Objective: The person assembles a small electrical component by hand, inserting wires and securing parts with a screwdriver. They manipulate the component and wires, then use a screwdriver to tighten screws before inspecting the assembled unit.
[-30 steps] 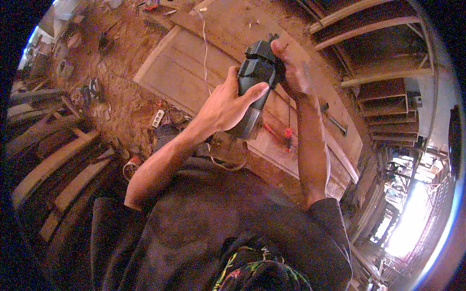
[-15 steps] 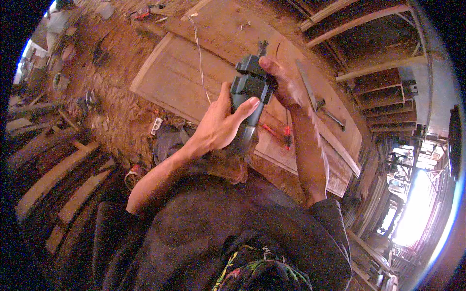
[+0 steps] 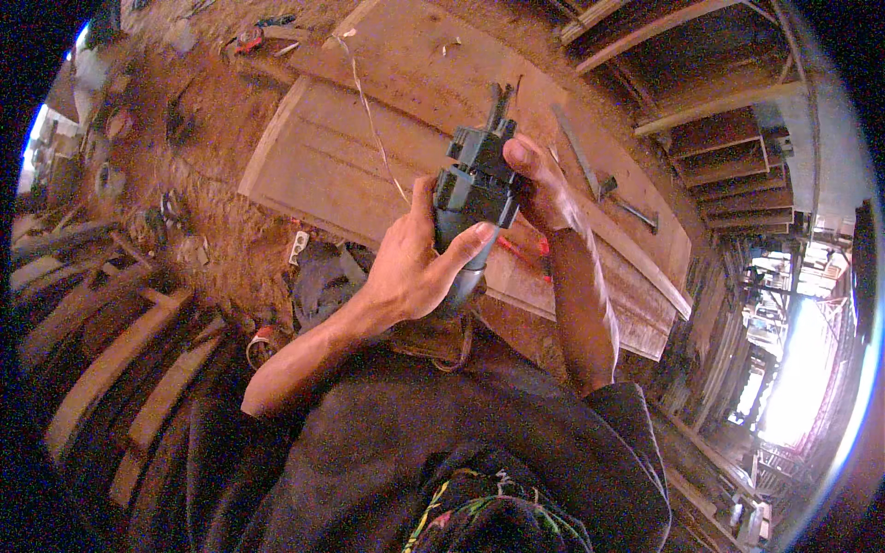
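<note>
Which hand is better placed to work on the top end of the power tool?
Right, probably. The right hand already has its fingertips at the upper end of the dark power tool, while the left hand is wrapped around the body, steadying it.

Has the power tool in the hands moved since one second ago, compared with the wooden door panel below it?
Cannot tell: the power tool stays over the wooden door panel, and only the head camera shifts.
</note>
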